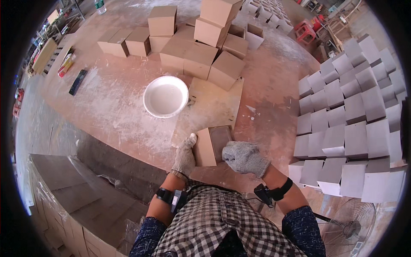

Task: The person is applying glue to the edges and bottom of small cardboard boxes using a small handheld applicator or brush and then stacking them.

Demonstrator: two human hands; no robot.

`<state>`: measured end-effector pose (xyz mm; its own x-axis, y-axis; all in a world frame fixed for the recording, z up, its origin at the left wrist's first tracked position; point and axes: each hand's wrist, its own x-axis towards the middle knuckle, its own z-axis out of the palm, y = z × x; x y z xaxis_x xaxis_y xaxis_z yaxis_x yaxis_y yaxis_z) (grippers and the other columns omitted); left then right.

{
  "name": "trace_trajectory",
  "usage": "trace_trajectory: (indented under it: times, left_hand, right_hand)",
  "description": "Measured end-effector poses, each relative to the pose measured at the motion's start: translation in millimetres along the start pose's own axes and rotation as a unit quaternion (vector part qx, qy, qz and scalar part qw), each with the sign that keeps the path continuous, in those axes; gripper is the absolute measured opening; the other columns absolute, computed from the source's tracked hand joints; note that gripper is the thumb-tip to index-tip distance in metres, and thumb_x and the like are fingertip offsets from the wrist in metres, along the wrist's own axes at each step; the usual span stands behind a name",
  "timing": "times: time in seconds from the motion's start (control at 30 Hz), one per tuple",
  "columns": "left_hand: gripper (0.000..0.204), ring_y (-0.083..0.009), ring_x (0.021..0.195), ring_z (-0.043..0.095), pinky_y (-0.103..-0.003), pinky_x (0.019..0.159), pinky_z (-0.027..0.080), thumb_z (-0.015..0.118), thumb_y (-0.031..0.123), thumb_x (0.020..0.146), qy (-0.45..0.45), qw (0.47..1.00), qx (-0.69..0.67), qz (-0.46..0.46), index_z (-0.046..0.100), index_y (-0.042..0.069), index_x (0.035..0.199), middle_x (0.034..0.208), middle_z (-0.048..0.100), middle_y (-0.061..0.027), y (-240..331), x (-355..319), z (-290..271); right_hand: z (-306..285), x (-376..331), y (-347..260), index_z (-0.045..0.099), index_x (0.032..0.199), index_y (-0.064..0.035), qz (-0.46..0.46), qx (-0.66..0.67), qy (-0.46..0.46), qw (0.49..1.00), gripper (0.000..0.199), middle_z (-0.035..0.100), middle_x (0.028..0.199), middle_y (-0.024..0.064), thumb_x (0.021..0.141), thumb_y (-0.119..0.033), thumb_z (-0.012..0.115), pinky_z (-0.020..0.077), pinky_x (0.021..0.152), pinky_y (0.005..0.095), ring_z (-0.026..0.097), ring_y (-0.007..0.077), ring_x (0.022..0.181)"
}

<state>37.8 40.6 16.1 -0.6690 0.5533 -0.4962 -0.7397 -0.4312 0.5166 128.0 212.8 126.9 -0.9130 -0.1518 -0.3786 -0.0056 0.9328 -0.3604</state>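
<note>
A small tan cardboard box (203, 148) stands tilted on the table edge just in front of me, a darker, recessed-looking face turned to the right. My left hand (185, 155), in a pale knitted glove, grips its left side with the thumb at the upper corner. Against the right side of the box rests my right hand (245, 157), also gloved, its fingers curled in. What those fingers hold, if anything, is hidden. Beyond the box lies a stained flat board (214, 100), and a white bowl (166, 97) of whitish liquid or paste stands by its left edge.
Tan boxes (188, 53) are stacked at the back middle. Rows of grey-white boxes (336, 115) fill the right side. Plastic-wrapped cardboard (77, 188) stands at lower left, a fan (349, 227) at lower right. A dark flat object (78, 82) and a bottle (100, 7) are far left.
</note>
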Motion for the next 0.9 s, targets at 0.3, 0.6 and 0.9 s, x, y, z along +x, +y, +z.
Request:
trace_trajectory:
  times: [0.3,0.6,0.9]
  left_hand:
    - [0.037,-0.0187,0.092,0.062,-0.033,0.082,0.052,0.060,0.031,0.091,-0.016,1.000,-0.004,-0.025,0.058,0.000,0.112,0.103,0.063,-0.0089,1.8,-0.9,-10.9]
    - [0.039,-0.0183,0.092,0.062,-0.032,0.084,0.052,0.061,0.031,0.090,-0.006,1.000,0.015,-0.025,0.057,0.000,0.113,0.103,0.063,-0.0086,3.0,-0.8,-8.3]
    - [0.042,-0.0203,0.095,0.062,-0.034,0.086,0.052,0.056,0.035,0.093,-0.029,0.999,0.021,-0.005,0.057,-0.002,0.114,0.107,0.063,-0.0099,0.2,-0.6,-5.6]
  right_hand:
    - [3.1,-3.5,-12.8,0.059,0.090,-0.0072,0.037,0.167,0.058,0.984,0.018,0.063,0.100,0.0155,0.085,-0.025,0.059,0.0492,0.078,0.0440,0.062,0.0347,0.092]
    - [21.0,-2.1,11.2,0.059,0.094,-0.0097,0.061,0.015,0.057,0.996,0.014,0.063,0.097,0.0160,0.084,-0.019,0.058,0.0502,0.075,0.0440,0.063,0.0336,0.090]
    - [21.2,-2.3,-17.1,0.058,0.096,-0.0064,0.013,0.351,0.101,0.931,0.022,0.063,0.087,0.0165,0.083,-0.024,0.064,0.0501,0.073,0.0431,0.062,0.0360,0.083]
